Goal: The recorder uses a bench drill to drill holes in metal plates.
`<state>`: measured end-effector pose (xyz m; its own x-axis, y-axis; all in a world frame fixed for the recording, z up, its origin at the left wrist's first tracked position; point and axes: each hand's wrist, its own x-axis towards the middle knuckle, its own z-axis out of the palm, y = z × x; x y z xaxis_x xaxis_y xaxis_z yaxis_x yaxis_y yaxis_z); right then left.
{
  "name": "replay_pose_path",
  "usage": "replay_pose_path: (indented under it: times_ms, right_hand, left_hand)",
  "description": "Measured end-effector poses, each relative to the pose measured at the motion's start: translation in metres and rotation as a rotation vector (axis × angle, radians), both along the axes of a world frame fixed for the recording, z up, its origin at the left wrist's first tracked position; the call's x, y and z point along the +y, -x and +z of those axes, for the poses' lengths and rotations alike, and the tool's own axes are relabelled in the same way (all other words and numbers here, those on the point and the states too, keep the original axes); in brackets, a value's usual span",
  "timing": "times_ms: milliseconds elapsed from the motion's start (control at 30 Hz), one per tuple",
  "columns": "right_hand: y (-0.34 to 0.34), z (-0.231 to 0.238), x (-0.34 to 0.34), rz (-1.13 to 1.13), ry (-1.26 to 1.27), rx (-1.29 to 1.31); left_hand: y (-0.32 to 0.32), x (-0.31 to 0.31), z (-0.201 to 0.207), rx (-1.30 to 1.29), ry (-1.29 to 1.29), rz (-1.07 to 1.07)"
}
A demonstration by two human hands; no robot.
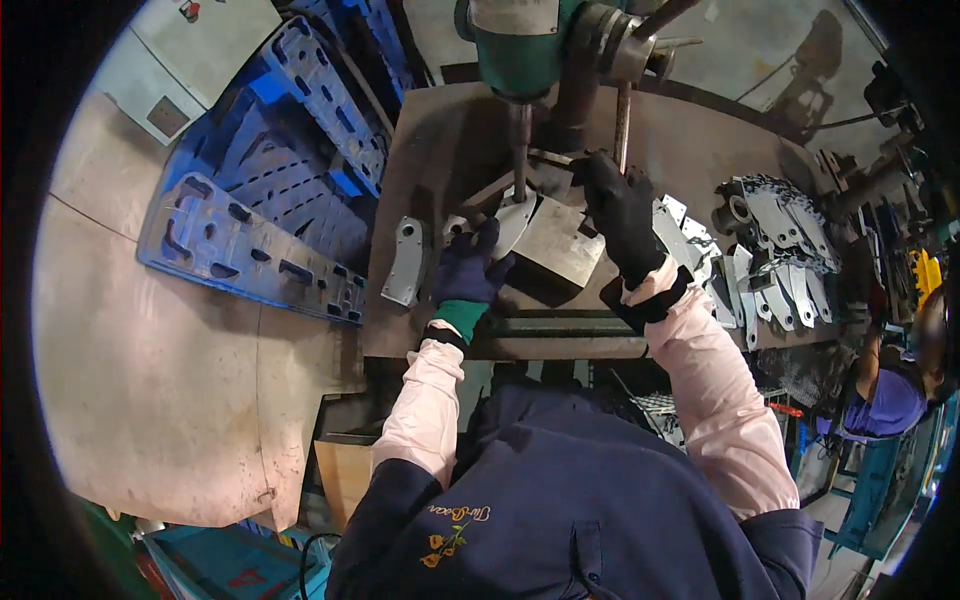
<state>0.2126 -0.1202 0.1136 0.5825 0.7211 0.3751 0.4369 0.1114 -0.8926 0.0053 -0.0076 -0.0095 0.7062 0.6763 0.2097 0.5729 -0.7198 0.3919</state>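
Note:
A green drill press (516, 50) stands over the worktable, its spindle (521, 140) coming down onto a curved metal plate (514, 222). That plate lies against a blocky steel fixture (560, 240). My left hand (470, 266), in a dark blue glove with a green cuff, has its fingers at the left edge of the plate and appears to hold it; the fingertips are partly hidden. Beside those fingers shows the holed end of another metal piece (455, 226). My right hand (622, 215), black-gloved, is closed around the lower end of the press's feed lever (623, 125).
A single metal plate (405, 262) lies on the table left of my left hand. Several similar plates (785, 235) are piled at the right. Blue plastic pallets (260, 240) stand at the left. Another person (885, 400) is at the far right.

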Motion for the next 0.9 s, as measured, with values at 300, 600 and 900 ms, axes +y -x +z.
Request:
replay_pose_path:
  times_ms: [300,600,900]
  right_hand:
    - [-0.028,-0.031,0.025,-0.109,-0.224,0.244]
    - [-0.032,-0.010,0.026,-0.165,-0.193,0.134]
    - [-0.045,-0.016,0.025,-0.138,-0.241,0.019]
  left_hand:
    - [0.001,0.006,-0.010,0.023,-0.096,0.003]
    - [0.007,0.011,-0.027,-0.015,-0.117,-0.015]
    - [0.004,0.002,0.007,0.086,-0.067,-0.016]
